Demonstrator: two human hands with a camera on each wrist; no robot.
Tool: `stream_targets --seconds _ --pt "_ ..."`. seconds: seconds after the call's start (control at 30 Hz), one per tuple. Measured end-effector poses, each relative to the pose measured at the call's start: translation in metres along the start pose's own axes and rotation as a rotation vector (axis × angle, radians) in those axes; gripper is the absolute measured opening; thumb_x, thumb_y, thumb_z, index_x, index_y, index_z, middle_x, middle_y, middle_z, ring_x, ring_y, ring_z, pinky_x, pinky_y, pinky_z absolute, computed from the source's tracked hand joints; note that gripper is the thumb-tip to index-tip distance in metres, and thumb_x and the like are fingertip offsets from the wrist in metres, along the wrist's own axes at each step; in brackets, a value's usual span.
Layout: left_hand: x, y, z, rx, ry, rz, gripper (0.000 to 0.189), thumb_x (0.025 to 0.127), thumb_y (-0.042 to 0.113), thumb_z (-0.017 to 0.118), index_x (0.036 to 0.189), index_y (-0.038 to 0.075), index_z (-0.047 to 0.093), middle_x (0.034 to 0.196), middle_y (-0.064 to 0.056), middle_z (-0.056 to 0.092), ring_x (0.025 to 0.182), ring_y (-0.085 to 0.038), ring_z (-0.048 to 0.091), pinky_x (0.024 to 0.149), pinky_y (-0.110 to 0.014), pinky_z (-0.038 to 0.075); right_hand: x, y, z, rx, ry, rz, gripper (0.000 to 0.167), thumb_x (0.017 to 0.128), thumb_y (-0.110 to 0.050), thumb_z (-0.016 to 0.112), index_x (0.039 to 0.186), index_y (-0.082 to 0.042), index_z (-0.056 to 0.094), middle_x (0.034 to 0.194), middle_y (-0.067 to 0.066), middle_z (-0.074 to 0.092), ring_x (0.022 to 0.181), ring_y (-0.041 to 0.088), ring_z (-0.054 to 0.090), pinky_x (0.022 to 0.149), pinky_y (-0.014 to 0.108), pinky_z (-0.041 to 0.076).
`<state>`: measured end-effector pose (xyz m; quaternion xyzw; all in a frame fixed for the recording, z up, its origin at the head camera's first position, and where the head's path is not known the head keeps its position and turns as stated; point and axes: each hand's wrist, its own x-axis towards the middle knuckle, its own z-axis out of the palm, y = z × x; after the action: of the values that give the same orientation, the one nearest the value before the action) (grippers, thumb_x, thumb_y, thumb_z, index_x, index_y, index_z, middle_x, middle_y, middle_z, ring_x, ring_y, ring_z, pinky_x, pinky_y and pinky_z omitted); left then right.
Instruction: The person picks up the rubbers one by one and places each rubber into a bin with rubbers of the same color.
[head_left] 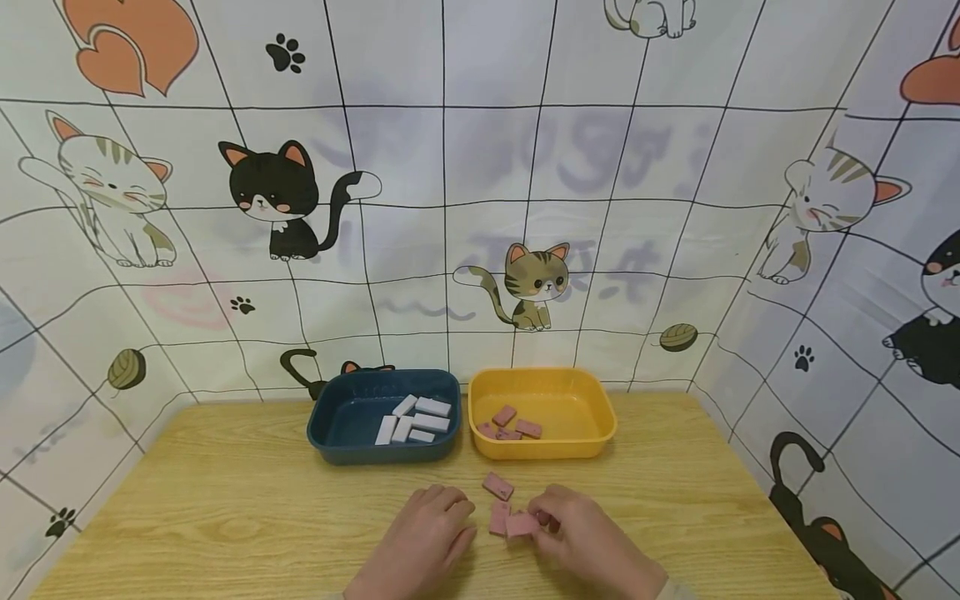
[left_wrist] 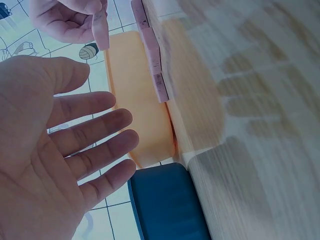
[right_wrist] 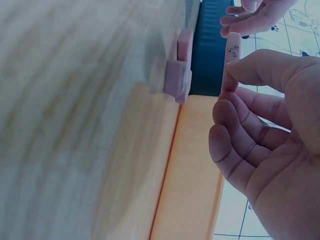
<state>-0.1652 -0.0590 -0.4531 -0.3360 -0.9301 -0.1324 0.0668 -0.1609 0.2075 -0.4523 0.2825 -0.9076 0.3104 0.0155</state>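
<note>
My right hand [head_left: 577, 529] pinches a small pink rectangular block [right_wrist: 231, 60] between thumb and fingertips, holding it up off the table. Dark printed marks show on its narrow side in the right wrist view. Two more pink blocks lie on the wood just beyond and beside it: one close to the yellow bin [head_left: 498, 486], the other [head_left: 497, 521] between my hands, partly overlapped by the held block in the head view. To the left of these is my left hand [head_left: 423, 537], its fingers loosely extended and its palm bare in the left wrist view.
A yellow bin [head_left: 543, 450] holding several pink blocks [head_left: 528, 428] stands at the back of the wooden table [head_left: 225, 500]. Beside it on the left is a dark blue bin [head_left: 352, 455] with several white blocks [head_left: 431, 422]. A cat-patterned cloth [head_left: 405, 167] hangs behind and along both sides.
</note>
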Motion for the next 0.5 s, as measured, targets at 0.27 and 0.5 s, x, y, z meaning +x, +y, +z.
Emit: stream_targets --seconds 0.27,0.5 --pt "0.003 0.003 0.0 0.019 0.051 0.038 0.019 0.1 0.025 0.066 0.112 0.013 0.075 0.108 0.003 0.068 0.101 -0.017 0.062 0.092 -0.042 0.053 0.005 0.003 -0.01 -0.031 0.08 -0.001 0.013 0.086 -0.005 0.078 0.094 -0.014 0.072 0.084 -0.012 0.058 0.076 0.002 0.056 0.064 0.02 0.052" --pt "0.007 0.007 -0.003 0.025 0.078 0.041 0.019 0.1 0.025 0.066 0.112 0.013 0.075 0.11 0.001 0.069 0.104 -0.018 0.062 0.094 -0.042 0.052 0.009 0.009 -0.018 -0.073 0.119 0.03 0.014 0.084 -0.002 0.075 0.095 -0.011 0.072 0.085 -0.01 0.061 0.074 0.002 0.057 0.064 0.021 0.052"
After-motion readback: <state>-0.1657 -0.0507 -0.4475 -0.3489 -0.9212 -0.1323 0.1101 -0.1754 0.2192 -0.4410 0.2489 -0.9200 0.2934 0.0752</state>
